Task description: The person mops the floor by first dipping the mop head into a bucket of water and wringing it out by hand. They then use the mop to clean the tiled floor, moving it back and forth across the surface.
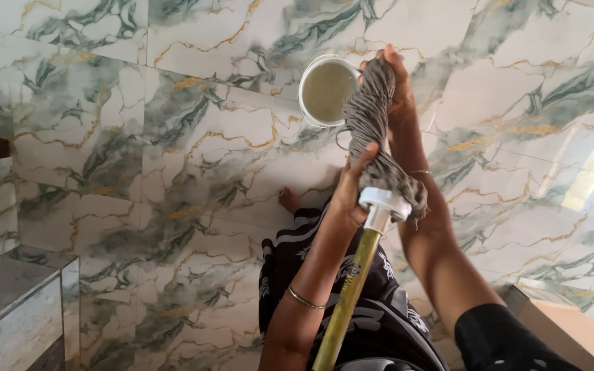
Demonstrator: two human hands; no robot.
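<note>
Seen from above, a person wrings a grey string mop head (378, 130) over a white bucket (326, 90) that stands on a marble-patterned tiled floor (173, 137), just above the centre of the frame. The bucket holds murky, greenish-brown water.

The right hand (397, 82) reaches far forward at upper centre right, arm stretched almost straight, and its fingers are closed around the far end of the twisted strands, just beside the bucket's rim. The left hand (350, 196) sits lower, at the centre of the frame, with the forearm rising from the bottom edge; its fingers are wrapped tight around the near end of the strands, right above the mop's white plastic collar (381, 203). Between the two fists the strands run as one thick, twisted rope, slanting up the picture.

A yellow-green mop handle (345, 302) drops from the collar to the bottom edge, lying between the two forearms. A thin gold bangle (305, 299) circles the left wrist, and another thin band shows on the right forearm. A black garment with white patterning (386, 323) fills the bottom centre, and a bare foot (288, 200) shows on the tiles just left of the left hand. A grey stone ledge (8, 302) occupies the lower left corner, and a tan box-like edge (565, 330) the lower right.
</note>
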